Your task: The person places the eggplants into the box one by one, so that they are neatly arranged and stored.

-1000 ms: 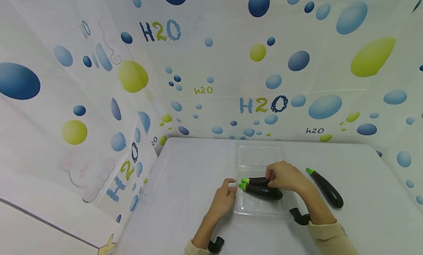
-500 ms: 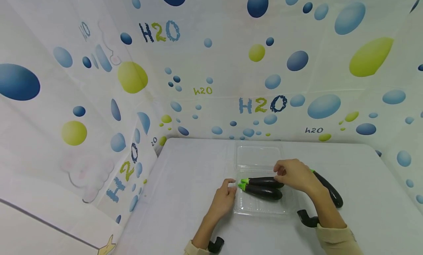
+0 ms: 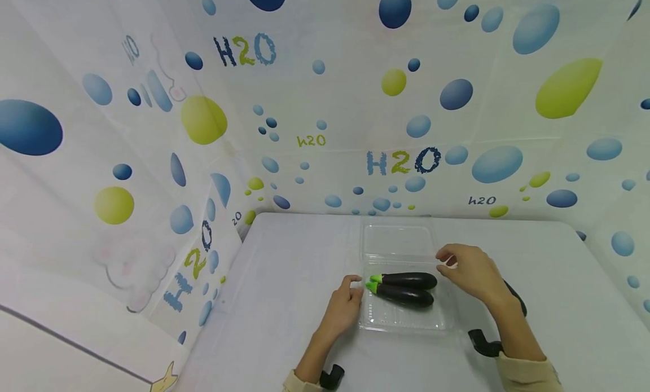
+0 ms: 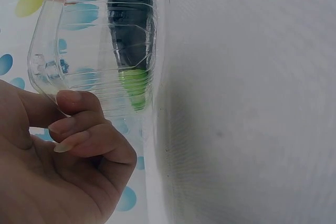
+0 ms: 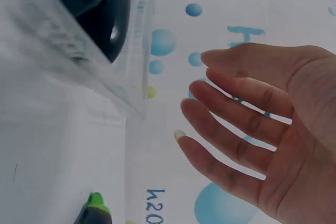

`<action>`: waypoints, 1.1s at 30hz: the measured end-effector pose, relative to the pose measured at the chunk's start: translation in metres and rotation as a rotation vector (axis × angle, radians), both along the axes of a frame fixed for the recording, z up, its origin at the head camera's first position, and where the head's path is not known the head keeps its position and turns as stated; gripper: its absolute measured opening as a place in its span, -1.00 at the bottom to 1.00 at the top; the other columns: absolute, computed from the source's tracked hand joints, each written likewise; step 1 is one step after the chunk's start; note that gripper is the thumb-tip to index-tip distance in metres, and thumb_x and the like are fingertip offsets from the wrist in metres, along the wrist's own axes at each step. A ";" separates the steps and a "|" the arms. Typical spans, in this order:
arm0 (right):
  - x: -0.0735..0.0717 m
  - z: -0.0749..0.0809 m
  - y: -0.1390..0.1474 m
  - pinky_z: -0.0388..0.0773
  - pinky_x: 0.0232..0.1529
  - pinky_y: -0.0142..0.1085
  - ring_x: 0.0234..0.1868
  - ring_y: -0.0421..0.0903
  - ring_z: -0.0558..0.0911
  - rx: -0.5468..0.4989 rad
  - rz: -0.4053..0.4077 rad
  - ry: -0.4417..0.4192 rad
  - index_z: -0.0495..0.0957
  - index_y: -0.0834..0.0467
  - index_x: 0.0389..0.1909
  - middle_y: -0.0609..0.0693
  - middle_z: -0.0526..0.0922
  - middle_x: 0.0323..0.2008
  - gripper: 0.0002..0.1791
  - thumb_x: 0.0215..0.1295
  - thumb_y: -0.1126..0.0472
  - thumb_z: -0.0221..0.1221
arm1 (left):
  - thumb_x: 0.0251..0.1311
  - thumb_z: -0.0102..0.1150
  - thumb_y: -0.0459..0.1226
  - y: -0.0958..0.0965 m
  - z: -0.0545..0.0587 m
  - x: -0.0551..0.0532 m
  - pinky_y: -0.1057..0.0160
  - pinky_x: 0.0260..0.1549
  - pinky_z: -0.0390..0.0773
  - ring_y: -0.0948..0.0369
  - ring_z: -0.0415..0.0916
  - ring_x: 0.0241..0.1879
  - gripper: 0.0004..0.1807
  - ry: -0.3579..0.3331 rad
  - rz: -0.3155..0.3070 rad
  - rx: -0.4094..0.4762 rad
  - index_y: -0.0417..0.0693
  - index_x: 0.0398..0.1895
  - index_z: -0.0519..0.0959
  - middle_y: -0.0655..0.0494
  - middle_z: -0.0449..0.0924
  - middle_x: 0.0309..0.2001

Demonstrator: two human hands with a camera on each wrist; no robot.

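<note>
Two dark eggplants, the upper one [image 3: 409, 280] and the lower one [image 3: 405, 295], lie side by side in a clear plastic container [image 3: 401, 321], their green stem ends pointing left. At the container's left edge, my left hand [image 3: 342, 308] pinches the rim; the left wrist view shows its curled fingers [image 4: 79, 121] against the corner. My right hand [image 3: 469, 271] hovers just right of the container, apart from the eggplants. Its fingers are loosely bent with nothing between them, as the right wrist view confirms. A third eggplant [image 3: 519, 300] lies on the table, mostly hidden behind the right forearm.
The container's clear lid [image 3: 398, 239] is folded back toward the wall on the white table [image 3: 294, 256]. A patterned curtain [image 3: 315, 98] with blue and green dots hangs behind and to the left. Black wrist mounts [image 3: 332, 376] sit on both forearms.
My right hand has let go of the upper eggplant and drawn away to the right, its forearm now covering most of the third eggplant. The left hand stays at the rim.
</note>
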State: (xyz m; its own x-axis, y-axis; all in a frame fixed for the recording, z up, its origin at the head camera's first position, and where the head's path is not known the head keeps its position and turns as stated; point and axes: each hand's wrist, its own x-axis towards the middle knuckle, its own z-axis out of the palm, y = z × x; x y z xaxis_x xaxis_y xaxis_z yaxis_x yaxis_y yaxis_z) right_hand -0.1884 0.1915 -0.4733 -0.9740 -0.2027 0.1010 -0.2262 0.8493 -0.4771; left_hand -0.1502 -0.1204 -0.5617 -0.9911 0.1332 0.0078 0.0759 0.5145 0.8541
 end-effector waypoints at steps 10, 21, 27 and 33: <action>0.005 -0.014 0.019 0.58 -0.07 0.24 0.09 0.27 0.66 0.024 -0.082 0.022 0.60 0.20 0.23 0.26 0.67 0.11 -0.48 0.28 0.14 0.41 | 0.57 0.00 -0.24 0.002 0.000 0.000 0.29 -0.49 0.39 0.31 0.36 -0.54 -0.62 0.005 -0.004 -0.005 -0.23 0.31 0.44 0.13 0.57 -0.47; 0.011 -0.024 0.041 0.43 0.13 0.40 0.24 0.45 0.49 -0.007 -0.128 -0.012 0.59 0.28 0.20 0.43 0.51 0.26 -0.47 0.28 0.12 0.39 | 0.56 0.01 -0.25 0.000 -0.002 -0.001 0.29 -0.50 0.39 0.31 0.35 -0.54 -0.65 0.032 -0.007 0.002 -0.21 0.29 0.45 0.18 0.54 -0.48; 0.015 -0.030 0.049 0.40 0.14 0.40 0.23 0.48 0.48 -0.026 -0.151 0.010 0.61 0.34 0.15 0.47 0.52 0.22 -0.47 0.23 0.14 0.43 | 0.57 0.00 -0.25 0.000 -0.002 -0.001 0.28 -0.44 0.43 0.31 0.41 -0.49 -0.65 0.024 -0.004 -0.005 -0.20 0.29 0.46 0.09 0.63 -0.39; 0.019 -0.035 0.058 0.35 0.18 0.41 0.27 0.53 0.42 -0.049 -0.192 0.018 0.61 0.34 0.14 0.50 0.46 0.25 -0.48 0.19 0.20 0.43 | 0.57 -0.01 -0.25 0.000 -0.002 -0.001 0.27 -0.42 0.44 0.29 0.43 -0.47 -0.64 0.006 -0.003 -0.003 -0.20 0.30 0.45 0.02 0.68 -0.34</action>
State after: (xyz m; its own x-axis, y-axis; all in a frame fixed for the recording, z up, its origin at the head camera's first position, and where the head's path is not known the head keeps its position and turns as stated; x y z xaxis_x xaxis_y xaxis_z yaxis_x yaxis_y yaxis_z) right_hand -0.1699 0.2498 -0.5081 -0.9923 -0.0074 0.1237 -0.0707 0.8536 -0.5161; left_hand -0.1510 -0.1204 -0.5634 -0.9906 0.1362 0.0133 0.0825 0.5170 0.8520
